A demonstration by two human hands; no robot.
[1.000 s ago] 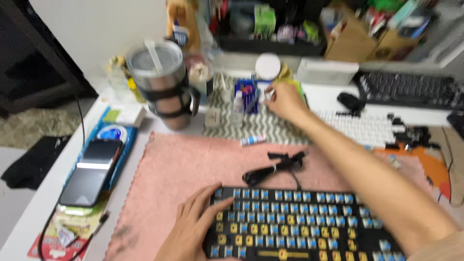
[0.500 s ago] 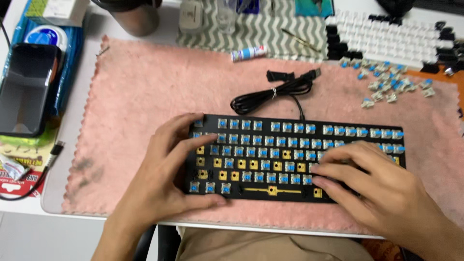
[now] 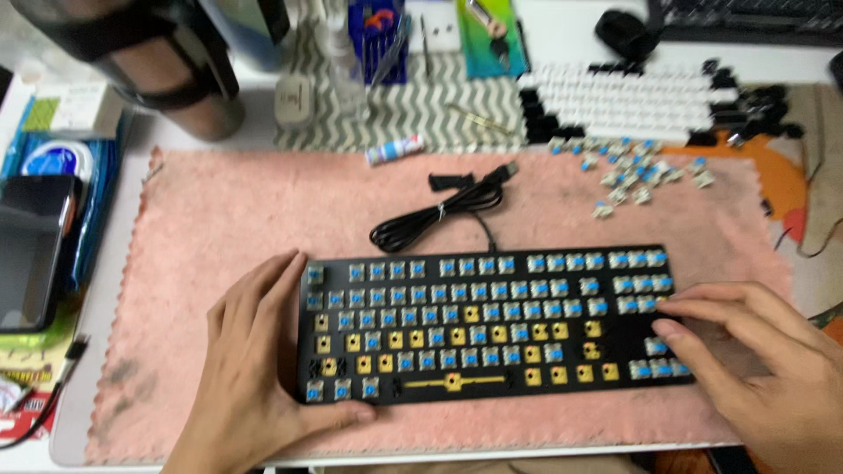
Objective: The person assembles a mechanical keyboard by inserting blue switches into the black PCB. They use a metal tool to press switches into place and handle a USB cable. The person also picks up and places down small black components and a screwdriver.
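while both hands frame it, the bare keyboard (image 3: 492,329) lies flat on the pink mat (image 3: 263,219), at about 6 o'clock of the view, its caps off and blue and yellow switches showing. the left hand (image 3: 255,369) lies open against the board's 9 o'clock end, fingers spread along the edge and thumb under the front corner; its grip is loose, bracing rather than closed on anything. the right hand (image 3: 764,369) covers the 3 o'clock end, fingers (image 3: 702,307) extended flat over the last switches; it holds nothing that i can see, though the palm is partly out of view.

to do this well, i judge the board should be steadied evenly from both ends, pressing on the frame rather than on the switch stems, and kept square on the mat so it does not skate.

from the board's back edge a black cable (image 3: 439,211) coils toward 12 o'clock. loose switches (image 3: 641,171) lie scattered at 1 o'clock, near a block of white and black keycaps (image 3: 632,105). a small tube (image 3: 395,149) rests at 12 o'clock on the mat's edge, by a zigzag cloth (image 3: 421,101). a dark tumbler (image 3: 149,61) stands at 10 o'clock, and a phone (image 3: 31,250) lies at 9 o'clock on the counter (image 3: 562,35).
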